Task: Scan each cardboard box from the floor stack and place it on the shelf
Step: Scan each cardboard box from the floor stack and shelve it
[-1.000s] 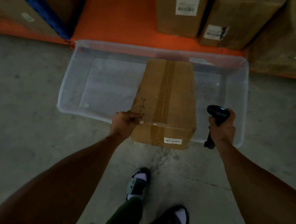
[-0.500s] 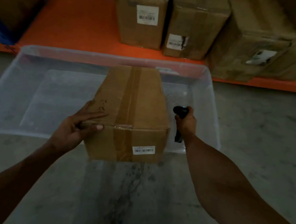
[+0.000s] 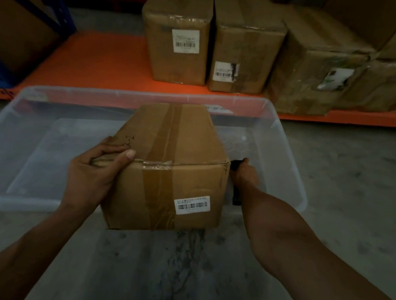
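Note:
A taped cardboard box [image 3: 168, 166] with a white barcode label [image 3: 192, 204] on its near face is held up over the near rim of a clear plastic bin [image 3: 292, 177]. My left hand [image 3: 95, 167] grips its near left top corner, thumb on top. My right hand [image 3: 245, 176] is against the box's right side and holds a black barcode scanner [image 3: 235, 197], mostly hidden behind the box. The orange shelf [image 3: 100, 62] lies low beyond the bin.
Several cardboard boxes stand on the shelf: one with a white label [image 3: 177, 41], one beside it [image 3: 241, 53], and larger wrapped ones [image 3: 315, 75] to the right. A blue rack post [image 3: 61, 21] and another box are at the far left. Grey concrete floor [image 3: 350, 203] surrounds the bin.
My view has dropped closer to the box and bin. My left hand has closed firmly round the box's corner. My right hand with the scanner has moved in against the box's right side.

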